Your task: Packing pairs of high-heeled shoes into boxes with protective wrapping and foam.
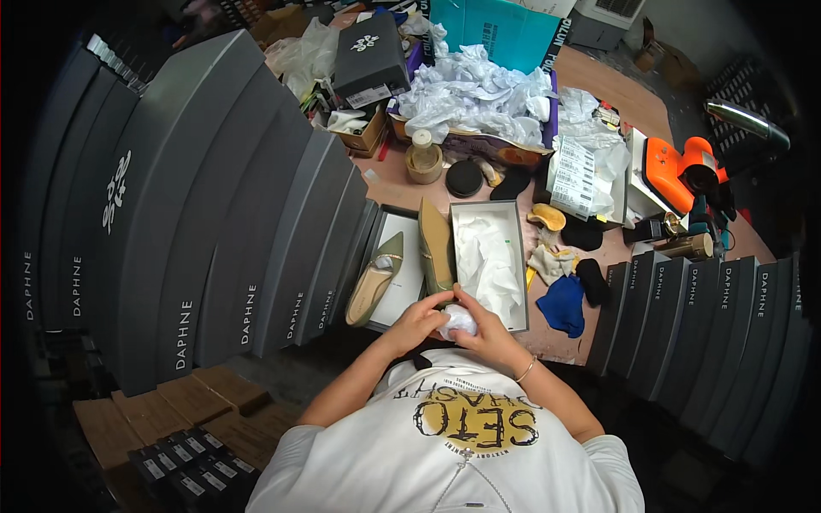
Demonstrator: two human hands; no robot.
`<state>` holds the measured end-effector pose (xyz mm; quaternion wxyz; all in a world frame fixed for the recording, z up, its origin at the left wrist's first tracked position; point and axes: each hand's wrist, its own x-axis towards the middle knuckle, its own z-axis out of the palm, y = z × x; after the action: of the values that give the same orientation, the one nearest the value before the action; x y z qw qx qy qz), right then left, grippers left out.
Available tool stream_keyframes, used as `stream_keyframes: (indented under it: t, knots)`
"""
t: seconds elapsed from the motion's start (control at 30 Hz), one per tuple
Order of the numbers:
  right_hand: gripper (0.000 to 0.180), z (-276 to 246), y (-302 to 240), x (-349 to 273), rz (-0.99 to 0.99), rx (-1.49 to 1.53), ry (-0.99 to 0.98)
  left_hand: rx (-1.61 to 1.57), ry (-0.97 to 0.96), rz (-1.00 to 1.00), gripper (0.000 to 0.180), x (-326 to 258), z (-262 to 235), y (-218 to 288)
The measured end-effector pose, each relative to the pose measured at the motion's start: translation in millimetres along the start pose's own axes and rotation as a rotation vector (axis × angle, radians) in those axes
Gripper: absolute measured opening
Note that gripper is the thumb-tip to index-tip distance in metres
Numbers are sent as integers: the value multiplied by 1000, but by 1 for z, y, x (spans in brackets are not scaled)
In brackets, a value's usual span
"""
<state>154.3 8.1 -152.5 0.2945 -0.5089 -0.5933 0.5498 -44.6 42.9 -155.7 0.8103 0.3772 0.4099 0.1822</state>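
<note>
Close to my body, my left hand (417, 325) and my right hand (486, 332) are closed together around a small wad of white tissue paper (459, 321). The fingertips of both hands meet just beyond the wad. A green pointed flat shoe (376, 280) lies at the left with its pale insole facing up. Beside it, a second shoe (436, 246) shows its tan sole, its near end close to my fingers. Both rest on a shallow white-lined box part (398, 232). Right of them is an open grey shoebox (518, 282) with loose white tissue (486, 252) inside.
Stacked dark shoeboxes rise at the left (231, 197) and right (684, 316). Behind are a bottle (423, 158), a round black tin (464, 179) and a bin of crumpled paper (475, 90). A blue cloth (561, 306), a yellow sponge (547, 217) and an orange device (676, 171) sit rightward.
</note>
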Motion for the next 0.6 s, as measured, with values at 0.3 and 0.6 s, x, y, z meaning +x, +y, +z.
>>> stream_keyframes:
  t: [0.3,0.6]
  knots:
    - [37,-22,5,-50,-115,-120,-115,213,674,196,70,118,-64,-61]
    - [42,-58,4,-25,141,1106,190,-655,-137,168,44,41,17,10]
